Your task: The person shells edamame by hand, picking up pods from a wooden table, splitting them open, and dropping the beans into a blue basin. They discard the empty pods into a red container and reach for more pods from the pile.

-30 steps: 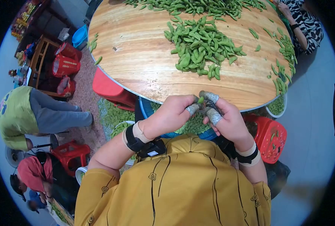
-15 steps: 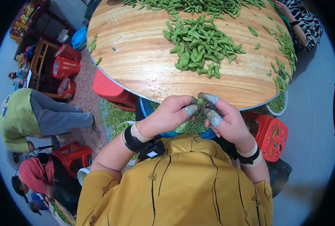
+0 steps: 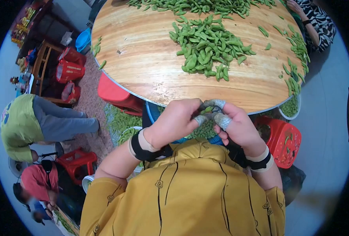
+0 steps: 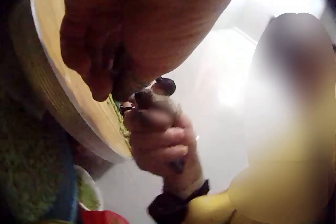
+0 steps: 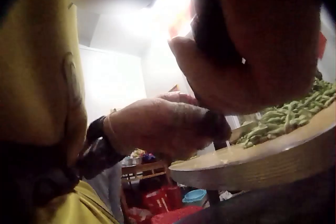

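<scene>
In the head view a green pod (image 3: 208,109) lies between the fingertips of both hands, near the table's front edge. My left hand (image 3: 177,118) pinches it from the left, thumb and forefinger wrapped in grey tape. My right hand (image 3: 237,125), also taped on thumb and forefinger, pinches at its right side. Below them shelled beans (image 3: 202,130) fill a blue basin, partly hidden by the hands. A heap of green pods (image 3: 209,47) lies on the wooden table (image 3: 143,70). In the left wrist view the fingertips are dark and blurred.
More pods (image 3: 299,51) lie along the table's right edge. Red stools (image 3: 283,143) stand beside the table on both sides. A white bucket (image 3: 297,108) holds beans at the right. At the left one person (image 3: 21,124) bends over and another (image 3: 37,181) sits low.
My left hand has turned slightly, its fingers now closer over the pod. The pod, upright between the fingertips before, now lies more level. The right hand has shifted little.
</scene>
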Tool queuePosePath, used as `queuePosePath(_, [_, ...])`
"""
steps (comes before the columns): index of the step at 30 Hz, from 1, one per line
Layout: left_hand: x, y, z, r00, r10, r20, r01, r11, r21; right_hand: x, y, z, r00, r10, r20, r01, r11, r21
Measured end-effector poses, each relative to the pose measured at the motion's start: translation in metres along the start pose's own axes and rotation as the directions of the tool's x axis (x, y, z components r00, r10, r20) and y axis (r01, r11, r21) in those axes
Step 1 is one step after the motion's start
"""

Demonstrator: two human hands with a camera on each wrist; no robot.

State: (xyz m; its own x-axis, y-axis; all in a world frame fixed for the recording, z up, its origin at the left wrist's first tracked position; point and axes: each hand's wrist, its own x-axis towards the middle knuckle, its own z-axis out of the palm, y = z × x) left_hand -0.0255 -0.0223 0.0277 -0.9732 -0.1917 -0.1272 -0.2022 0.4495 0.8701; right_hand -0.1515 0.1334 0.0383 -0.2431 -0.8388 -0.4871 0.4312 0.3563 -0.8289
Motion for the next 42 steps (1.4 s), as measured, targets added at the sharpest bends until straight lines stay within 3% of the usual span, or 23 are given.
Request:
queuePosePath(1, [-0.002, 0.003, 0.000, 0.982, 0.177, -0.071, -0.127, 0.885, 0.448, 0.000, 0.000, 0.002, 1.000, 0.000, -0.008, 0.000, 0.999, -0.051])
queuePosePath(2, [-0.003, 0.002, 0.003, 0.982, 0.177, -0.069, -0.128, 0.884, 0.450, 0.000, -0.001, 0.005, 1.000, -0.002, -0.008, 0.002, 0.999, -0.049])
queuePosePath(4, [-0.002, -0.001, 0.011, 0.936, 0.309, -0.171, -0.114, 0.722, 0.682, 0.000, -0.002, 0.008, 0.999, -0.027, -0.045, 0.025, 0.999, -0.037])
queuePosePath(8, [0.001, -0.004, 0.013, 0.902, 0.395, -0.173, -0.150, 0.664, 0.732, 0.002, -0.001, 0.004, 0.995, -0.022, -0.094, 0.015, 0.997, -0.071])
queuePosePath(10, [0.004, -0.010, 0.014, 0.913, 0.355, -0.199, -0.246, 0.871, 0.425, 0.004, 0.006, -0.002, 0.998, -0.034, -0.045, 0.035, 0.999, 0.020])
queuePosePath(11, [0.005, -0.009, 0.009, 0.914, 0.356, -0.196, -0.247, 0.870, 0.426, 0.004, 0.008, -0.003, 0.998, -0.035, -0.046, 0.036, 0.999, 0.023])
queuePosePath(12, [0.003, -0.007, 0.002, 0.998, -0.029, -0.055, 0.017, 0.977, -0.214, 0.003, 0.011, -0.003, 0.999, -0.029, -0.019, 0.030, 0.997, 0.070])
queuePosePath(13, [0.002, -0.005, -0.003, 0.922, -0.256, 0.289, 0.386, 0.616, -0.687, 0.002, 0.012, -0.005, 1.000, -0.023, 0.009, 0.022, 0.993, 0.116])
queuePosePath(16, [-0.005, -0.009, 0.000, 0.913, -0.217, 0.345, 0.407, 0.475, -0.780, 0.000, 0.012, -0.012, 0.994, -0.008, 0.112, -0.010, 0.988, 0.155])
queuePosePath(17, [-0.006, -0.011, 0.003, 0.935, -0.203, 0.291, 0.355, 0.576, -0.736, 0.000, 0.013, -0.011, 0.994, -0.006, 0.112, -0.011, 0.988, 0.156])
queuePosePath(18, [-0.007, -0.011, 0.005, 0.933, -0.208, 0.293, 0.359, 0.572, -0.738, 0.000, 0.013, -0.009, 0.997, -0.080, 0.020, 0.079, 0.997, 0.008])
queuePosePath(20, [-0.006, -0.006, 0.005, 0.965, -0.186, 0.185, 0.251, 0.857, -0.450, 0.005, 0.014, -0.007, 0.983, -0.172, -0.055, 0.162, 0.975, -0.153])
queuePosePath(22, [-0.006, -0.002, 0.006, 0.970, -0.157, 0.185, 0.221, 0.889, -0.402, 0.012, 0.021, -0.008, 0.824, -0.565, -0.046, 0.443, 0.693, -0.569])
queuePosePath(24, [-0.006, -0.004, 0.008, 0.989, 0.009, 0.148, 0.020, 0.981, -0.192, 0.012, 0.018, -0.006, 0.811, -0.583, -0.046, 0.409, 0.622, -0.667])
queuePosePath(25, [-0.007, -0.003, 0.008, 0.991, -0.020, 0.131, 0.057, 0.957, -0.283, 0.013, 0.016, -0.006, 0.798, -0.602, -0.041, 0.370, 0.541, -0.755])
queuePosePath(26, [-0.007, -0.003, 0.006, 0.992, -0.021, 0.127, 0.056, 0.958, -0.282, 0.012, 0.014, -0.005, 0.797, -0.603, -0.036, 0.373, 0.539, -0.755])
queuePosePath(28, [-0.010, -0.002, 0.003, 0.968, -0.231, 0.094, 0.248, 0.866, -0.435, 0.007, 0.014, -0.001, 0.758, -0.650, -0.054, 0.330, 0.453, -0.828])
queuePosePath(30, [-0.014, -0.004, 0.002, 0.961, -0.269, 0.063, 0.270, 0.863, -0.427, 0.004, 0.021, 0.001, 0.760, -0.650, -0.028, 0.346, 0.441, -0.828])
queuePosePath(33, [-0.016, -0.010, 0.001, 0.956, -0.287, -0.059, 0.264, 0.933, -0.246, 0.000, 0.026, -0.001, 0.799, -0.600, 0.029, 0.314, 0.375, -0.872])
queuePosePath(35, [-0.016, -0.020, 0.001, 0.962, -0.021, -0.271, 0.055, 0.992, 0.117, -0.002, 0.029, 0.001, 0.858, -0.511, 0.052, 0.254, 0.335, -0.907])
queuePosePath(39, [-0.017, -0.010, 0.004, 0.954, 0.105, -0.280, -0.037, 0.970, 0.239, 0.003, 0.031, 0.005, 0.741, -0.672, -0.015, 0.324, 0.377, -0.868])
queuePosePath(41, [-0.017, -0.004, 0.007, 0.945, 0.260, -0.201, -0.201, 0.941, 0.272, 0.006, 0.028, 0.006, 0.679, -0.734, 0.002, 0.511, 0.470, -0.719])
queuePosePath(42, [-0.017, -0.001, 0.007, 0.941, 0.272, -0.202, -0.213, 0.938, 0.272, 0.003, 0.025, 0.006, 0.673, -0.740, 0.002, 0.509, 0.461, -0.726])
